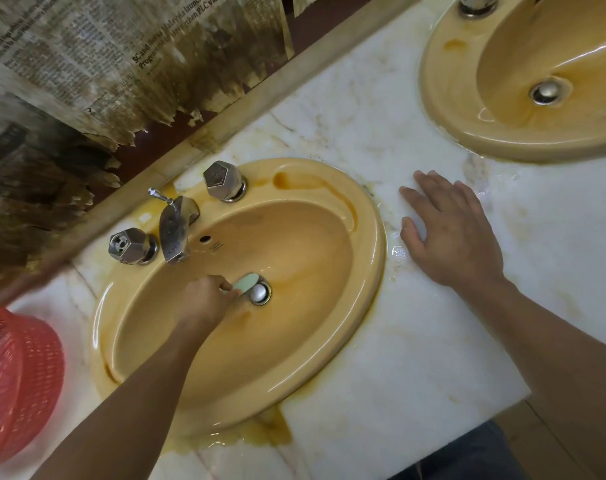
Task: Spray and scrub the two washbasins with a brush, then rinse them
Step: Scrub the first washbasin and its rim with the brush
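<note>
left hand (pixel 204 296) grips the green brush (pixel 247 284) at the drain (pixel 260 293) of the centre basin (pixel 370 237), mid-scrub; right hand (pixel 454 233) rests flat, empty, on the worktop (pixel 381 341). upper-right basin (pixel 443 109) looks wet, perhaps done; rinsing remains.

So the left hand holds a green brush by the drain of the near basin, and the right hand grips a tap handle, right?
Not quite. In the head view the right hand lies flat on the white counter, gripping nothing. The left hand does hold the green brush by the drain of the near basin.
</note>
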A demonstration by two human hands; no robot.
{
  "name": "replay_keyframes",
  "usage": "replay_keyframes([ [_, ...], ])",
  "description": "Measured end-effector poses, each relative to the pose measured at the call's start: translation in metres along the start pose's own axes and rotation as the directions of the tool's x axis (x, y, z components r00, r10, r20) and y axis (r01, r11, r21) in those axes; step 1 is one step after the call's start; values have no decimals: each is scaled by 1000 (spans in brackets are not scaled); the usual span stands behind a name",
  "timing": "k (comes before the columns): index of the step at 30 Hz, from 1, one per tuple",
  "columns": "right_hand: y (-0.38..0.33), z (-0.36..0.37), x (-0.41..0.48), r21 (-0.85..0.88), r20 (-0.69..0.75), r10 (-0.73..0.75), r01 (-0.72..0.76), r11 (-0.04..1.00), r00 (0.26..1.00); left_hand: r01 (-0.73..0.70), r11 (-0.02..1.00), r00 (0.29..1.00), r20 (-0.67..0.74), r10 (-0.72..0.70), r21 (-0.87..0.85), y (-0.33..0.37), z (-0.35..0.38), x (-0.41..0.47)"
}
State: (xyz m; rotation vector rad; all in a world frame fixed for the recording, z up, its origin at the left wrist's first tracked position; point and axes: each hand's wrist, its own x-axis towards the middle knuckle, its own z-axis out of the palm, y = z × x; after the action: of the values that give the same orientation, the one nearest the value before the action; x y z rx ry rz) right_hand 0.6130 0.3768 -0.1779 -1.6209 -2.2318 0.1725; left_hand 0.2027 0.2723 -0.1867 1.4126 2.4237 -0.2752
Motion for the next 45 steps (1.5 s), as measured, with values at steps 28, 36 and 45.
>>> replay_keyframes([
  [28,1,2,0,-14,-25,-21,21,1000,999,0,998,999,50,-4,68,16,17,-63],
  [36,1,3,-1,0,-35,-21,21,1000,999,36,996,998,57,-31,-84,39,13,-47],
  [45,0,1,-1,-7,-15,-15,15,1000,1000,-27,996,995,99,18,84,8,7,-59],
])
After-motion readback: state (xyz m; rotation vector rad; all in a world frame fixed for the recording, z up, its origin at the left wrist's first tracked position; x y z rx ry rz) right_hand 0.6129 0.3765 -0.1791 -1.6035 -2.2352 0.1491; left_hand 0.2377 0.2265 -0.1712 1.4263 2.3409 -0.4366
